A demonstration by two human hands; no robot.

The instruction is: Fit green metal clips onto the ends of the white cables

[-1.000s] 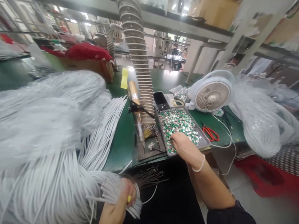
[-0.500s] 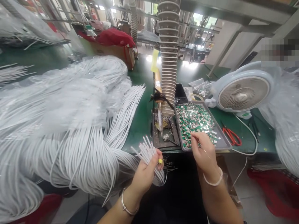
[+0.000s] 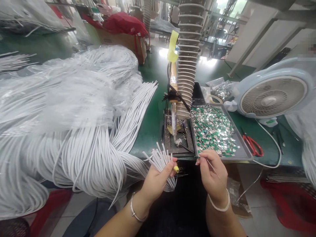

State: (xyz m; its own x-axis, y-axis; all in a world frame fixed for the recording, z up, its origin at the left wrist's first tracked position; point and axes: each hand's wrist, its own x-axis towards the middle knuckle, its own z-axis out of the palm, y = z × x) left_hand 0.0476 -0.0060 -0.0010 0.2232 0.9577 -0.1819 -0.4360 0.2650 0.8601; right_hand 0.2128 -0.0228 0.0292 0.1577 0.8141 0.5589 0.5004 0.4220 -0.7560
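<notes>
My left hand (image 3: 155, 181) is closed round a bunch of white cables (image 3: 159, 158), their stripped ends fanning upward, and a yellow band shows at one finger. Fingers pinched, my right hand (image 3: 214, 172) holds a thin silvery wire (image 3: 212, 167) just in front of the grey tray (image 3: 243, 153). Small green-and-silver circuit boards (image 3: 214, 128) fill that tray. Between and beyond my hands a soldering iron (image 3: 173, 82) is fixed tip down over a dark metal stand (image 3: 168, 146), close to a clump of solder (image 3: 178, 142).
A large heap of white cables (image 3: 86, 158), partly under plastic, covers the left side. The ribbed exhaust hose (image 3: 189, 59) hangs behind the iron. To the right are red-handled pliers (image 3: 254, 146) and a pale blue fan (image 3: 273, 95) with its cord.
My right hand has moved from over the tray to its front left edge, nearer the left hand. The left hand keeps its cables. The view has shifted slightly.
</notes>
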